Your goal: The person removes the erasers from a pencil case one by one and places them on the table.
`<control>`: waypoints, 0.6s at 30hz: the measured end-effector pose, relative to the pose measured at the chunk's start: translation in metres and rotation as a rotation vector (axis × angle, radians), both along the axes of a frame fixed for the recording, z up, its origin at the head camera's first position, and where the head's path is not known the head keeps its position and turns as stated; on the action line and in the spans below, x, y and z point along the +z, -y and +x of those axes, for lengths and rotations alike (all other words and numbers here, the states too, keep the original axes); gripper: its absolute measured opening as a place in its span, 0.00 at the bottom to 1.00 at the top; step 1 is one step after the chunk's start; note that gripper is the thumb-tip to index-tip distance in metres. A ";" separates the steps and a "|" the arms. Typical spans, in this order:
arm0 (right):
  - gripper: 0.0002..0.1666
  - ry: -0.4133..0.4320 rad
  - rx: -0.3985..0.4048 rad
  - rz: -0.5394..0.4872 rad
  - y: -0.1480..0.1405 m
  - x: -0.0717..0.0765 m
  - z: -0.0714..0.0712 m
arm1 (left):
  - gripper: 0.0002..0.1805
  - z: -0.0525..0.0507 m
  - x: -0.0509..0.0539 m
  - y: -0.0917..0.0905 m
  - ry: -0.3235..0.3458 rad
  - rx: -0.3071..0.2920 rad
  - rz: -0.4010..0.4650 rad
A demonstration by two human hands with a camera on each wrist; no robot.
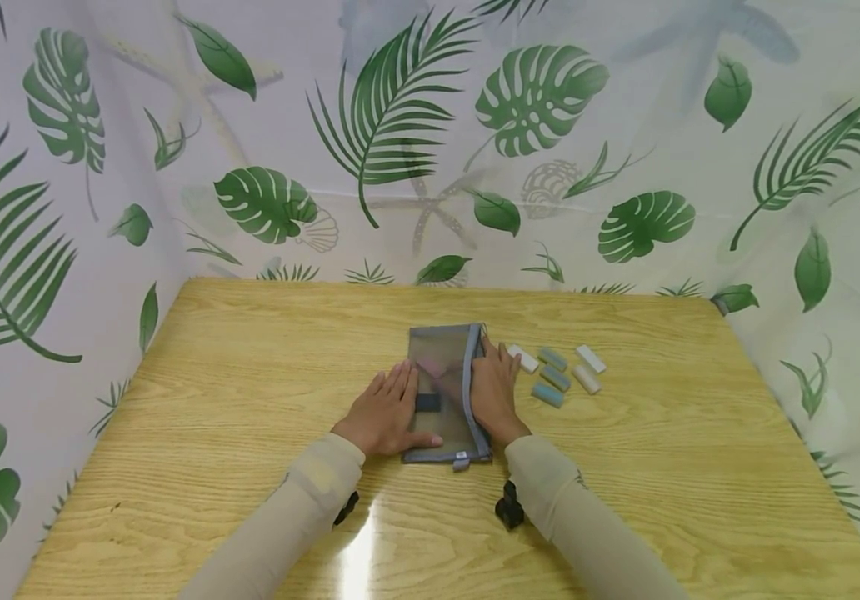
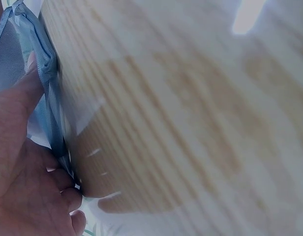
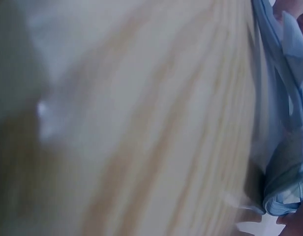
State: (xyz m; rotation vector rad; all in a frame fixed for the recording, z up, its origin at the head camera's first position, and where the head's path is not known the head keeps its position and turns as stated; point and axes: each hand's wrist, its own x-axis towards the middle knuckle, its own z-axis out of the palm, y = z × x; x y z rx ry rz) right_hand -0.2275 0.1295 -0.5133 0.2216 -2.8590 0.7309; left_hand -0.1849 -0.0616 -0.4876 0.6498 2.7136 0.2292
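A grey-blue mesh zip pouch (image 1: 451,433) lies flat on the table, its zip-edged opening to the right. My left hand (image 1: 385,412) rests on the pouch's left side, fingers and thumb extended. Through the mesh show a dark oblong block (image 1: 427,402) and a pinkish shape too blurred to name. My right hand (image 1: 495,392) is at the opening, partly behind the mesh; some of its fingers are hidden. In the left wrist view, the left hand (image 2: 23,162) touches the pouch (image 2: 48,73). The right wrist view catches the pouch's folded edge (image 3: 289,172).
Several small oblong blocks lie just right of the right hand, including a white block (image 1: 591,358), a beige block (image 1: 587,379) and a blue block (image 1: 547,395). The wooden table (image 1: 250,358) meets a leaf-printed cloth (image 1: 400,242) at the back and sides.
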 end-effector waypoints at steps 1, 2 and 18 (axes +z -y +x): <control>0.14 -0.002 -0.001 -0.006 0.000 0.000 0.000 | 0.60 0.000 0.000 0.000 0.000 -0.001 0.000; 0.14 -0.002 -0.002 -0.012 -0.001 0.000 0.000 | 0.60 0.000 0.000 -0.001 0.000 -0.002 -0.001; 0.17 0.008 0.011 -0.059 -0.014 0.001 0.000 | 0.60 0.000 0.000 0.000 0.005 -0.002 -0.001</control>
